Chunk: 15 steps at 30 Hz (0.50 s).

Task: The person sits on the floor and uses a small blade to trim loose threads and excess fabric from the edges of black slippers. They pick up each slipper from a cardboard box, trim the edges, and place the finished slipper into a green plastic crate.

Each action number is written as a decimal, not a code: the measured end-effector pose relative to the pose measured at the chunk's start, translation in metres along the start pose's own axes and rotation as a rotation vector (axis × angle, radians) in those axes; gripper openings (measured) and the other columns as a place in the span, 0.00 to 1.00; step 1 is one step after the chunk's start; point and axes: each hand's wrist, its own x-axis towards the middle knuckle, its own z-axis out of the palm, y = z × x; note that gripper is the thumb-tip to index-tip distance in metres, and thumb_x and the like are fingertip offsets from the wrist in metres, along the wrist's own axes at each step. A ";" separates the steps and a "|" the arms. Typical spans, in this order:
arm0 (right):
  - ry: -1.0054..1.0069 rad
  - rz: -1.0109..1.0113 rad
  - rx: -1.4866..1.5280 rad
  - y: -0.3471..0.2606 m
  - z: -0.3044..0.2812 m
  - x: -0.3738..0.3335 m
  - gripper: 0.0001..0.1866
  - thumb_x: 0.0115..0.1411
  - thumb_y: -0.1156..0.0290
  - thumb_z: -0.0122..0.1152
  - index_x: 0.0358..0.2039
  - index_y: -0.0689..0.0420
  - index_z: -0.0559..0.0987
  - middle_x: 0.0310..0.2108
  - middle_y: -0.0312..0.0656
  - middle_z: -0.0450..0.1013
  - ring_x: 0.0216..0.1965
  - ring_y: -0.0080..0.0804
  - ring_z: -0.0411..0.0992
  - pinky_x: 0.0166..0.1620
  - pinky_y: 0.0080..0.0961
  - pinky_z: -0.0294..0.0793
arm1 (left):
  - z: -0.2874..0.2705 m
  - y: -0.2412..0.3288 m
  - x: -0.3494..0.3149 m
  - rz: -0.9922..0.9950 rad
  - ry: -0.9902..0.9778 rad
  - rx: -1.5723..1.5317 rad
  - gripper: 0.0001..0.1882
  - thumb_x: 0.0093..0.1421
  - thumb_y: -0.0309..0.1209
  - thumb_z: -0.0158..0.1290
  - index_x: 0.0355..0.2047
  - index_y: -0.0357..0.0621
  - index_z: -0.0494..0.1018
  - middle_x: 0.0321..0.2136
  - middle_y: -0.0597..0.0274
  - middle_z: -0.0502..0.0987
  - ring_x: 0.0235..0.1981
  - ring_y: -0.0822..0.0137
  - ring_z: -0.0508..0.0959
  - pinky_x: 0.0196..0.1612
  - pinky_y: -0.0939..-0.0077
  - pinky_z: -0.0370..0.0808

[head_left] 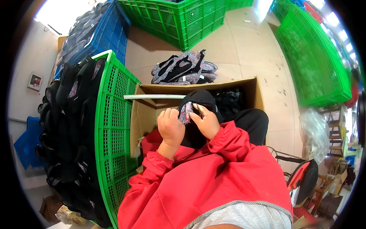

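Observation:
Above my lap, over a cardboard box, I have a black cloth shoe upper (pixel 199 96) with a colourful speckled lining (pixel 186 112) showing at its opening. My left hand (pixel 170 128) is closed, its curled fingers at the lining's left edge. On the other side, my right hand (pixel 206 121) pinches the opening's rim between thumb and fingers. The curled left fingertips are mostly hidden. More black pieces (pixel 228 103) lie in the cardboard box (pixel 251 91) behind the upper.
A green crate (pixel 114 126) heaped with black shoe uppers (pixel 68 126) stands at my left. A white rod (pixel 152 97) crosses the box. Beyond lies a pile of speckled uppers (pixel 185 68) on the floor. More green crates (pixel 190 26) and a blue crate (pixel 114 34) stand farther off.

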 end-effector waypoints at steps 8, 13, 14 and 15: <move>0.104 -0.062 -0.378 -0.046 -0.065 0.002 0.17 0.52 0.65 0.69 0.43 0.52 0.79 0.36 0.46 0.75 0.36 0.40 0.76 0.41 0.31 0.75 | -0.013 -0.004 0.011 0.159 -0.017 -0.104 0.13 0.43 0.15 0.52 0.31 0.40 0.71 0.32 0.53 0.75 0.36 0.48 0.74 0.41 0.58 0.71; 0.029 0.079 -0.409 -0.007 -0.060 0.003 0.13 0.52 0.63 0.67 0.35 0.54 0.77 0.32 0.47 0.75 0.35 0.47 0.75 0.38 0.38 0.73 | -0.020 0.004 0.002 0.304 -0.151 -0.197 0.14 0.49 0.19 0.55 0.38 0.38 0.75 0.35 0.51 0.77 0.39 0.48 0.76 0.45 0.60 0.73; 0.024 0.117 -0.418 -0.008 -0.063 0.005 0.13 0.52 0.64 0.67 0.35 0.55 0.76 0.31 0.47 0.75 0.35 0.47 0.74 0.38 0.38 0.73 | -0.022 0.008 0.002 0.344 -0.166 -0.227 0.14 0.50 0.20 0.56 0.39 0.38 0.75 0.36 0.51 0.77 0.39 0.48 0.77 0.45 0.60 0.73; 0.028 0.095 -0.396 -0.008 -0.060 0.006 0.13 0.52 0.64 0.67 0.34 0.56 0.76 0.31 0.47 0.75 0.34 0.47 0.74 0.37 0.38 0.72 | -0.029 0.011 0.000 0.381 -0.209 -0.196 0.17 0.52 0.25 0.60 0.44 0.39 0.76 0.39 0.49 0.75 0.41 0.48 0.76 0.47 0.60 0.73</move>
